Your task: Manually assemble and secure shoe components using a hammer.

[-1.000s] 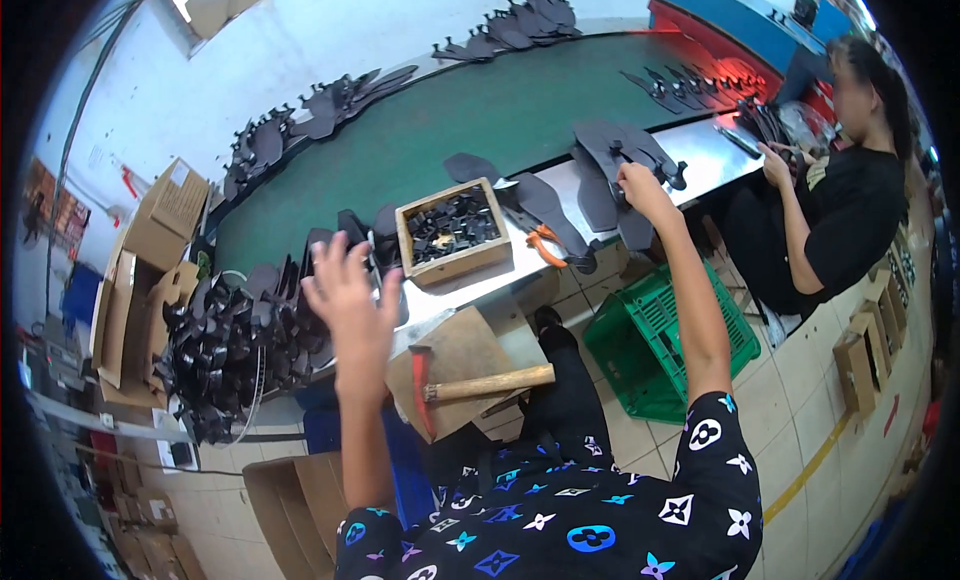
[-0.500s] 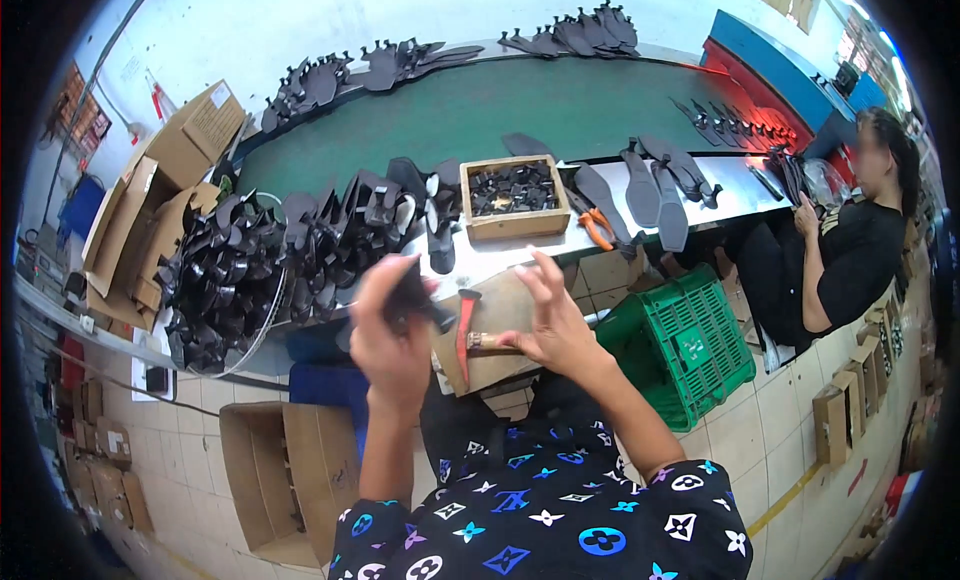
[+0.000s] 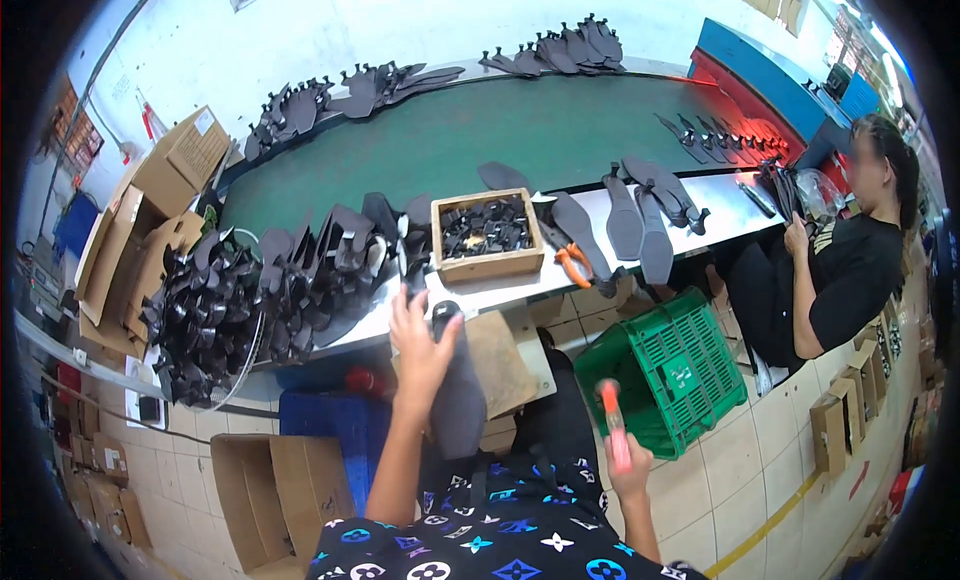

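My left hand (image 3: 422, 352) is around the heel end of a dark shoe sole (image 3: 460, 410), its thumb on one side and fingers on the other. The sole lies lengthwise toward me, beside a worn tan board (image 3: 503, 365). My right hand (image 3: 630, 470) is closed on a hammer (image 3: 615, 430) with a red head, raised to the right of my lap in front of the green crate. Its handle is mostly hidden by the hand. Beyond my left hand stands a wooden box (image 3: 490, 265) of small black parts.
Dark heeled pieces (image 3: 325, 265) are piled at left. Orange-handled pliers (image 3: 572, 265) and loose soles (image 3: 640, 225) lie on the bench's metal edge, before a green belt (image 3: 450, 125). A green crate (image 3: 680, 370) and a cardboard box (image 3: 285, 495) stand low. A co-worker (image 3: 840, 260) sits at right.
The hammer has gone from the board into my right hand's closed grip, and that hand has moved down and right. My left hand has lowered, and the sole now lies lengthwise under it.
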`<state>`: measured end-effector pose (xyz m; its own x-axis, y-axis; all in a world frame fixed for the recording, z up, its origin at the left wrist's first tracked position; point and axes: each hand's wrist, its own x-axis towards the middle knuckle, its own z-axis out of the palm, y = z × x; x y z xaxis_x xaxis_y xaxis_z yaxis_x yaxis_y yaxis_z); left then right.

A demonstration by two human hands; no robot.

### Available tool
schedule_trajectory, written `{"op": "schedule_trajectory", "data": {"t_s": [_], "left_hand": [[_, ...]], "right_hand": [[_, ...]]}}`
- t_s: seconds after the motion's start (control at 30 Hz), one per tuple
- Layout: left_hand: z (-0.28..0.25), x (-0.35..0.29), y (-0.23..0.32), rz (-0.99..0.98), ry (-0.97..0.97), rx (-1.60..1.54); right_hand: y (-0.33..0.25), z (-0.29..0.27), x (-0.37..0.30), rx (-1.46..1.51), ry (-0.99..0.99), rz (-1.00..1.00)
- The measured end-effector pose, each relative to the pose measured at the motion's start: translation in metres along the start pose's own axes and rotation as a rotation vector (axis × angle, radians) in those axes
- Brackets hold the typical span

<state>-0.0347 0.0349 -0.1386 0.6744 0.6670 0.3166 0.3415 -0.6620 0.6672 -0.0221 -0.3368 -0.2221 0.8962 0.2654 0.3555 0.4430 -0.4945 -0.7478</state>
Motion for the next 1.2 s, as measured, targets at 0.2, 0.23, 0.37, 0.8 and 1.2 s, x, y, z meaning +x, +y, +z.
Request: {"op": "schedule_trajectory", "data": {"t_s": [0.2, 0.23, 0.37, 0.8, 1.2], "left_hand": [[0.045, 0.131, 0.024, 0.54, -0.096, 0.121], [0.059, 0.148, 0.027, 0.641, -0.108, 0.265], [0.089, 0.193, 0.018, 0.528, -0.415, 0.409], [0.009, 0.082, 0.081, 0.004, -0.421, -0.728], [-0.063, -0.007, 0.096, 0.103, -0.35, -0.734]], "right_hand": [[-0.008, 0.002, 0.014, 0.067, 0.065, 0.179], [-0.008, 0.007, 0.022, 0.137, 0.082, 0.167], [-0.006, 0.018, 0.06, 0.192, -0.023, 0.1], [-0.099, 0.019, 0.183, 0.848, -0.287, 0.118], [-0.19, 0.048, 0.185, 1.033, -0.376, -0.044]]}}
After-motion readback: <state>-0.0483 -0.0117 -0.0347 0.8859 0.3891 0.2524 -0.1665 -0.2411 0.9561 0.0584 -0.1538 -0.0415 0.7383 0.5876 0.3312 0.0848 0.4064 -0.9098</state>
